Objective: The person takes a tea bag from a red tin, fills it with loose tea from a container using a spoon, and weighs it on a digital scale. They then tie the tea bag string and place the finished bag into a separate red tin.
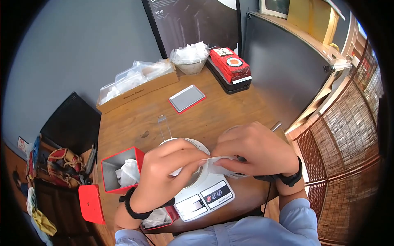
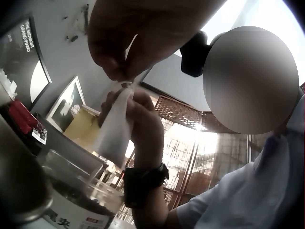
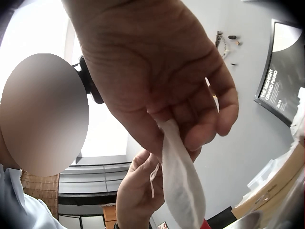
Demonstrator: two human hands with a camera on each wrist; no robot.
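A white drawstring tea bag (image 3: 183, 191) hangs from the fingers of my right hand (image 1: 256, 149), which pinch its gathered top. My left hand (image 1: 174, 160) pinches at the same top end, fingertips close against those of the right. A thin white string (image 3: 153, 181) dangles by the left fingers in the right wrist view. Both hands are above a white digital scale (image 1: 227, 194). On the scale stands a round metal vessel, mostly covered by the left hand. A clear plastic tub (image 2: 102, 193) with dark contents and a printed label shows in the left wrist view.
At left stands a red tin (image 1: 107, 172) holding white bags, its red lid (image 1: 91, 203) nearby. Another red-edged box with white bags lies below my left wrist. Farther back are a small grey tray (image 1: 187, 99), a cardboard box (image 1: 139, 92), a bowl (image 1: 191, 67) and a red package (image 1: 230, 65).
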